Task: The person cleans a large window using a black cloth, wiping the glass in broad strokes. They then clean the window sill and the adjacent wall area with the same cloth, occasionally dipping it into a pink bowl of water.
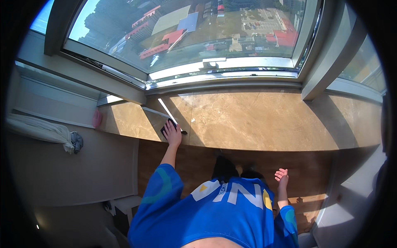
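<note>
My left hand (pixel 172 133) lies palm down on a dark cloth (pixel 163 130), pressing it against the marble-look windowsill (pixel 242 121) close to its front edge. A dark bit (pixel 184 132), perhaps a corner of the same cloth, shows by the heel of the hand. One narrow bright streak, seemingly sunlight, crosses the shaded stone up to the fingers. Low on the right, my right hand (pixel 281 176) hangs beside my body in front of the sill. Its fingers are slightly curled and nothing is in them.
Beyond the sill stands a metal-framed window (pixel 214 63) with a handle, overlooking buildings far below. A pink container (pixel 97 118) sits at the sill's left end. The tied white curtain (pixel 43 128) hangs at the left wall. Wooden flooring (pixel 192 161) lies below the sill.
</note>
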The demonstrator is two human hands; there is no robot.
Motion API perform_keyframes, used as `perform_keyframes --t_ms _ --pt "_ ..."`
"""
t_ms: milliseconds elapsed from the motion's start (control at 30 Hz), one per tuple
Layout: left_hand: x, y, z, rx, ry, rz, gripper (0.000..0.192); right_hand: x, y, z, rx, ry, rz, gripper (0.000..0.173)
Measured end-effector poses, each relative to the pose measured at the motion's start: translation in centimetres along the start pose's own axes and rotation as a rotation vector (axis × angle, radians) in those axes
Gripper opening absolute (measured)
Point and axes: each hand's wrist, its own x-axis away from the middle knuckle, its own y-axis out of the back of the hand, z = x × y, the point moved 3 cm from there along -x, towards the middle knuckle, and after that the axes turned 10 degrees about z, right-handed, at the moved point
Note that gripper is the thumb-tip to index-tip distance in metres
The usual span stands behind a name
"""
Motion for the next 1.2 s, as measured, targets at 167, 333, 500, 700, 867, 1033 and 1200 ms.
perform_keyframes --t_ms 167,333,500,700,867,1033,1200 --pt "9.3 -1.1 -10.6 -0.071 -0.449 -0.004 0.089 1.2 2.8 -2.2 -0.025 -0.015 -0.112 0.058" --pt "18.9 -1.6 -24.9 -0.079 -0.956 0.230 0.104 1.4 2.2 -0.2 0.008 0.101 -0.161 0.054" --pt "22.5 -4.4 -34.5 -0.319 -1.206 0.193 0.109 4.5 -2.4 4.9 0.024 0.322 -0.031 0.037" --pt "25.3 -8.2 -43.7 -0.356 -1.517 -0.025 0.090 10.6 -6.4 9.7 0.355 0.545 -0.036 0.027" --pt "26.2 -9.2 -46.0 -0.359 -1.605 0.016 0.075 12.2 -5.0 8.6 0.369 0.599 -0.112 0.024" --pt "26.6 -7.9 -44.6 -0.242 -1.647 0.135 0.083 11.6 -4.4 7.1 0.235 0.550 -0.112 0.028" --pt "24.6 -6.0 -44.0 0.658 -1.029 1.138 0.052 11.0 -5.2 7.7 0.119 0.524 -0.061 0.033"
